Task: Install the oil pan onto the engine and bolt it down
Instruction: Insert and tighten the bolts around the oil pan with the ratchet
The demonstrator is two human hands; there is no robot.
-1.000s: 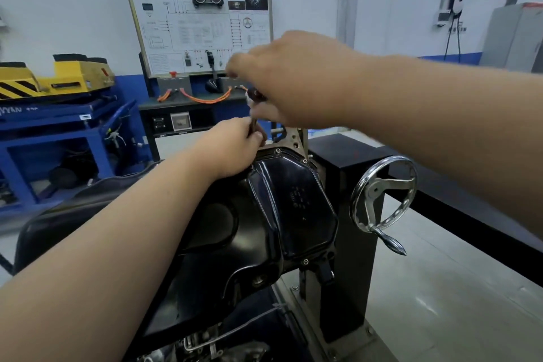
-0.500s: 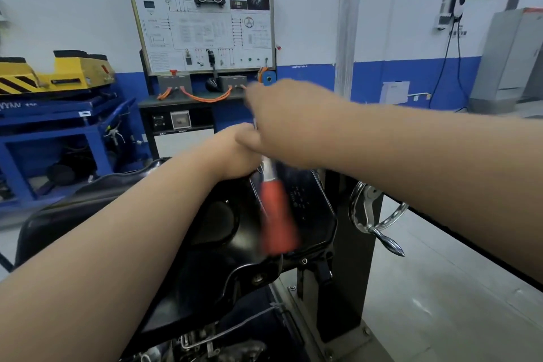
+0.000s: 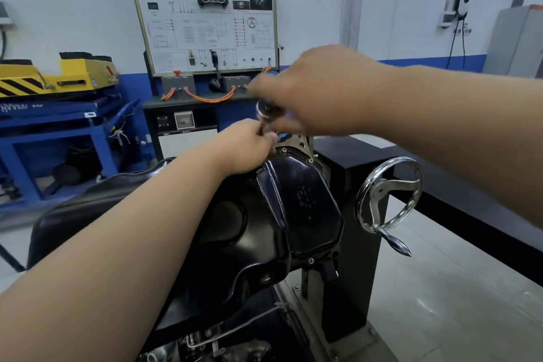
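Left hand (image 3: 246,150) fingers pinch the ratchet (image 3: 266,111) shaft at the oil pan (image 3: 293,209) rim; right hand (image 3: 320,91) grips its head.

My right hand (image 3: 320,91) is smeared by motion, so I cannot make out its fingers or how they close on the ratchet (image 3: 266,111); only the blurred metal head shows, the handle hidden under my palm. My left hand (image 3: 245,148) covers the shaft below that head and the bolt beneath it. My left forearm hides much of the oil pan (image 3: 264,214), and the engine (image 3: 205,347) under the oil pan is cut off by the bottom edge.
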